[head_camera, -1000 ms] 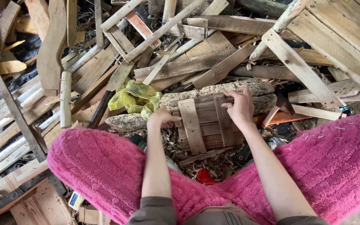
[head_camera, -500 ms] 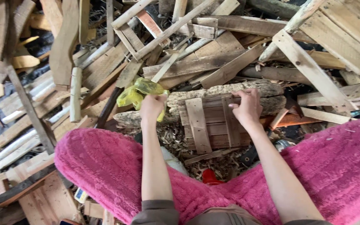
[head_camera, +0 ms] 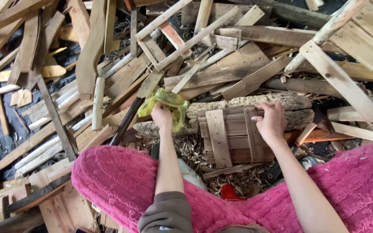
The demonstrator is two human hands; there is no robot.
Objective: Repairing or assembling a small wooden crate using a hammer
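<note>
You have a heap of loose planks (head_camera: 121, 77) and broken slat frames (head_camera: 182, 39) piled ahead, wood shavings (head_camera: 191, 151) underfoot, and pink fuzzy trousers (head_camera: 121, 181) across your knees.

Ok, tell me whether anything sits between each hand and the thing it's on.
Nothing visible does. The left hand already grips the yellow plastic bag, and the right hand rests directly on the slatted wooden panel.
</note>
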